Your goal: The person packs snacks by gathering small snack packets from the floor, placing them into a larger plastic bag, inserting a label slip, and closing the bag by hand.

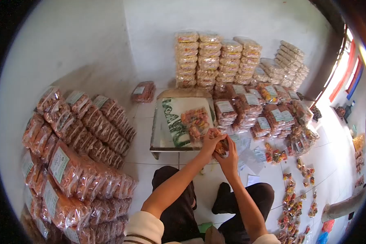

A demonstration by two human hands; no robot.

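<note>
Both my hands meet in front of me over the floor, holding one small clear snack packet [221,146] with orange-brown contents. My left hand [211,140] grips its left and top side. My right hand [229,154] wraps it from the right and below. Just beyond them stands a low table [157,142] with a printed green-and-white sack [179,118] and a heap of small packets [195,121] on it. My legs in dark trousers are folded beneath my arms.
Stacked bags of brown snacks [81,154] fill the left. More labelled bags [256,110] and tall pale stacks [215,59] stand against the back wall. Paper labels [252,154] and small colourful packets [293,199] lie on the white tiles at the right. One bag [143,92] lies alone.
</note>
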